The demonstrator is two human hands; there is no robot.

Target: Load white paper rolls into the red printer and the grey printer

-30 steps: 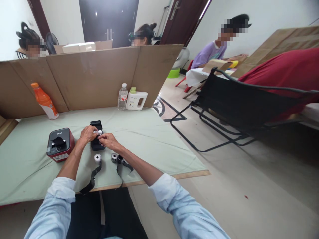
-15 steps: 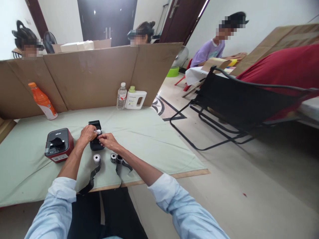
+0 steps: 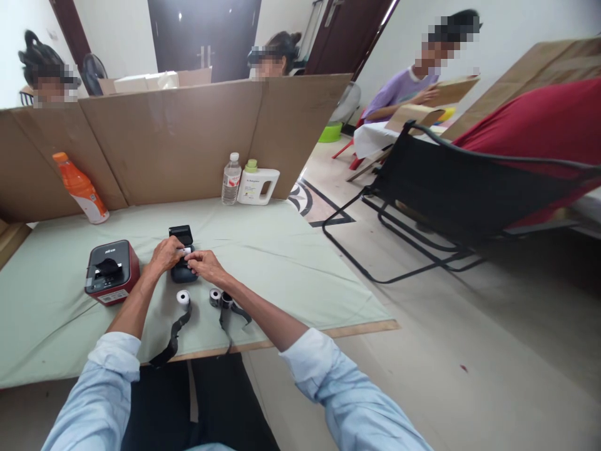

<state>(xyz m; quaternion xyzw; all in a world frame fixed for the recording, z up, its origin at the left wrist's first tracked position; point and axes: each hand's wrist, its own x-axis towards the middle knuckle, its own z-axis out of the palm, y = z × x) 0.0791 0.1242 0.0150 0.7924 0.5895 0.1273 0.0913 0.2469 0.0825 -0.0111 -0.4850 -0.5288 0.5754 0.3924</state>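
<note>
A small black portable printer (image 3: 183, 274) lies on the table with its lid (image 3: 182, 235) flipped up at the back. Over its open bay, a small white paper roll (image 3: 186, 251) shows between my two hands. My left hand (image 3: 166, 255) is closed, fingertips on the left end of the roll. From the right, my right hand (image 3: 206, 265) pinches at the roll's other end; its fingertips are partly hidden. Nearer me stand a paper roll with a black strip trailing from it (image 3: 183, 297) and two more rolls, a light-ended one (image 3: 215, 296) and a dark one (image 3: 226, 301).
A red and black box-shaped printer (image 3: 113, 272) sits left of my left forearm. Along the cardboard screen (image 3: 173, 144) stand an orange bottle (image 3: 82, 189), a water bottle (image 3: 231, 180) and a white jug (image 3: 257, 183). Other people sit beyond; a black folding chair (image 3: 446, 200) is at right.
The white roll has turned slightly between my fingers; both hands stay over the printer. At the far right, a person has lifted a piece of cardboard. The view has shifted a little.
</note>
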